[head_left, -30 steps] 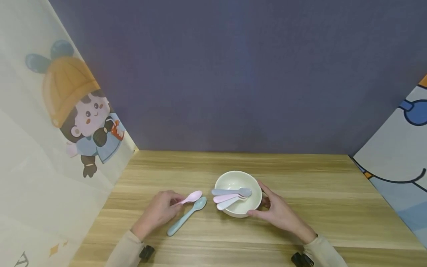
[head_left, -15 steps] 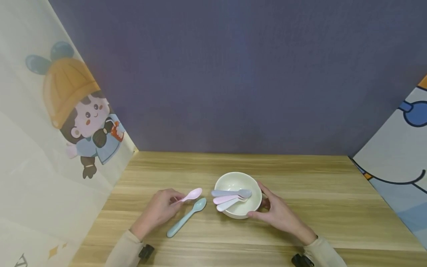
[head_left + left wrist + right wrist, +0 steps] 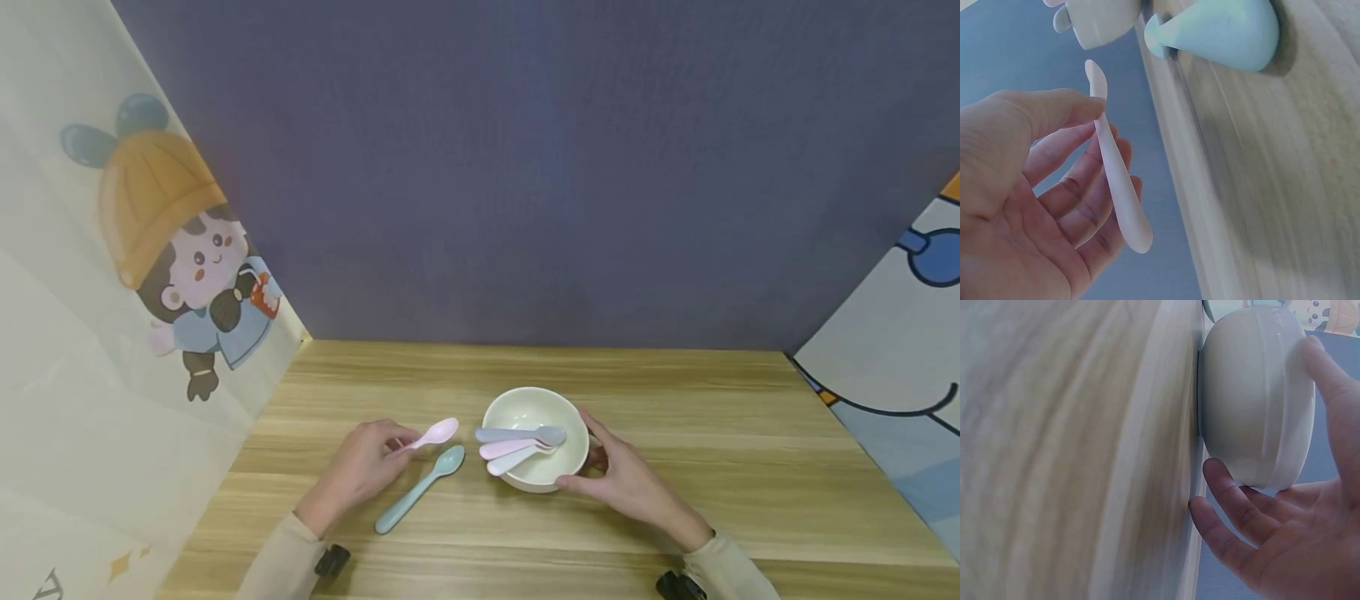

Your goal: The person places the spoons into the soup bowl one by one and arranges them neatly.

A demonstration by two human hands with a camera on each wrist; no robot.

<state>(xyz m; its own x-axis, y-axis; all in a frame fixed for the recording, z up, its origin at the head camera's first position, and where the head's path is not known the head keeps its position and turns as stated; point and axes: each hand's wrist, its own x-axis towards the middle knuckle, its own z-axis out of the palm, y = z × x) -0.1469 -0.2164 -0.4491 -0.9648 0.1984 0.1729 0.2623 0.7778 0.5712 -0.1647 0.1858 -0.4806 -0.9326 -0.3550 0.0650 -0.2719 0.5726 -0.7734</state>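
My left hand [image 3: 360, 468] pinches a pink spoon [image 3: 438, 431] by its handle, clear of the table, with its bowl end pointing right. In the left wrist view the thumb lies on one side of the spoon's handle [image 3: 1121, 194] and the fingers curl behind it. A teal spoon [image 3: 408, 503] lies on the table beside this hand. My right hand [image 3: 637, 492] holds the right side of a cream bowl [image 3: 542, 476], thumb and fingers spread around it. Inside the bowl rest a grey-lavender spoon [image 3: 506, 434], a pink spoon [image 3: 495, 450] and a whitish spoon [image 3: 505, 462], handles over the left rim.
The wooden tabletop [image 3: 675, 392] runs back to a dark blue panel [image 3: 525, 183]. A pale wall with a cartoon figure [image 3: 202, 267] borders the left side, and a cartoon-printed panel [image 3: 885, 358] the right.
The pink spoon in my left hand has risen slightly and shifted a little to the right. My right hand, the bowl and the teal spoon stay in place.
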